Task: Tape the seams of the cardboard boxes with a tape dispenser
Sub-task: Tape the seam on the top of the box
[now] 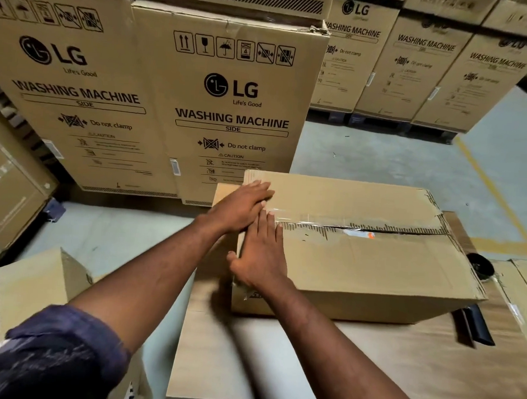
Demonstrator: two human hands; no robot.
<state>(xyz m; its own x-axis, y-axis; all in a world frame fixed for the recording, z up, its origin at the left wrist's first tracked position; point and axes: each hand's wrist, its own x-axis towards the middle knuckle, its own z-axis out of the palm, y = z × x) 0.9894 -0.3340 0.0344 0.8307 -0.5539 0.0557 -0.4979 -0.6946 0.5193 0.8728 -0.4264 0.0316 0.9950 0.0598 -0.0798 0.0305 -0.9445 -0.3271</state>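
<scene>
A brown cardboard box (359,265) lies on a flat cardboard sheet (278,352) in front of me. Clear tape (331,221) runs along its top centre seam, which shows a dark jagged gap toward the right. My left hand (240,204) lies flat with straight fingers on the box's left end, over the far flap. My right hand (261,251) presses flat on the taped seam at the same left end, thumb spread over the box's edge. A dark round object (480,265), possibly the tape dispenser, sits behind the box's right corner, partly hidden.
Tall washing machine cartons (230,106) stand stacked close behind, with more (415,70) at the back right. Smaller boxes (37,294) sit at my left. A dark flat object (475,326) lies on the sheet at the right. Grey floor with a yellow line (494,193) lies beyond.
</scene>
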